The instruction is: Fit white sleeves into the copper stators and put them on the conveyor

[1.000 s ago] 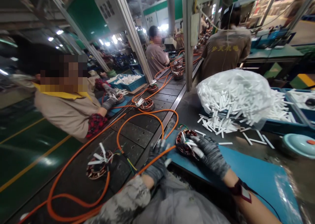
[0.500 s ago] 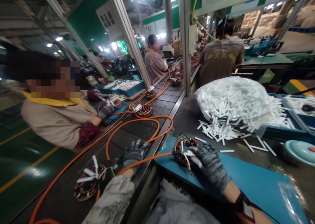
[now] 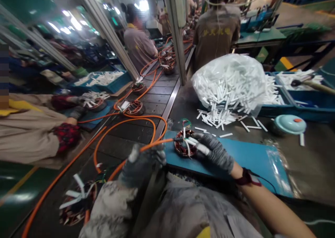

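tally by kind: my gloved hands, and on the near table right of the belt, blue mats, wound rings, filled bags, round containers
Left hand and right hand, gloved: 2
Blue mat: 1
Wound ring: 1
Filled bag: 1
Round container: 1
Total: 6

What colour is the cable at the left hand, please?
The cable is orange, best seen in the head view.

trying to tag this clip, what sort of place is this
Probably a factory assembly line: copper-wound rings with orange cables along a dark, conveyor-like track, co-workers on both sides, and blue bins holding short white pieces.
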Demonstrator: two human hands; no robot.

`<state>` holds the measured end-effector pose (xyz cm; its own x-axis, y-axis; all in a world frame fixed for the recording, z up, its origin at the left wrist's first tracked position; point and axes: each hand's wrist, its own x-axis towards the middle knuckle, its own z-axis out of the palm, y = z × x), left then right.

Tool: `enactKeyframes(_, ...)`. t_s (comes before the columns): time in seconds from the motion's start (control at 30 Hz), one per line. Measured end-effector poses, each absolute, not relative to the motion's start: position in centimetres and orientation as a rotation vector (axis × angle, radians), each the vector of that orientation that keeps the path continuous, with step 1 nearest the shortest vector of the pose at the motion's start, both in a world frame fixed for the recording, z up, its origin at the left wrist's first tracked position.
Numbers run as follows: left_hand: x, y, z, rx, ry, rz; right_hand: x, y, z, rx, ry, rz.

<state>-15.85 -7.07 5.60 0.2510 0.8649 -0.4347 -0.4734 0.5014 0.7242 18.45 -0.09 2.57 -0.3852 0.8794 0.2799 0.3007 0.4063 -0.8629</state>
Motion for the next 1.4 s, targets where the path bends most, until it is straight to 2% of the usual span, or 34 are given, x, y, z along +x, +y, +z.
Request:
enactKeyframes(0.13,-12.8,-0.3,5.4,0.434,0.955,1.023,20.6,0.0,2.4,-1.159,-1.534,0.921)
enactKeyframes(0.2,-11.2,1.6,6.0,0.571,0.967,0.904,21.6,-0.3,1.9,-1.202,-1.558,0.865)
enactKeyframes(0.3,-9.3,1.9,7.9,0.974,0.967,0.600,22.1,-1.2,1.0,-1.166,-1.715,0.834)
enactKeyframes(0.47,-5.6,3.0,9.6,1.926,0.998,0.664,21.1,-1.9,-1.0,-0.895,-1.973,0.797)
enactKeyframes(0.57,-2.9,4.7,9.6,2.391,1.073,0.155,20.6,-0.9,-1.9,-0.815,-2.036,0.773)
enactKeyframes(0.67,-1.0,5.3,10.8,2.518,1.166,-0.340,20.4,0.1,-1.9,-0.770,-2.092,0.784)
enactKeyframes(0.8,-0.5,4.5,12.8,2.669,1.251,-0.582,20.3,0.7,-1.2,-0.718,-2.139,0.777)
enactKeyframes(1.1,-3.6,4.4,11.6,2.749,1.271,-0.478,18.4,2.7,0.6,-0.822,-2.407,0.637)
enactKeyframes(1.4,-5.0,3.8,10.2,2.657,1.276,-0.333,17.2,2.3,0.8,-0.961,-2.223,0.850)
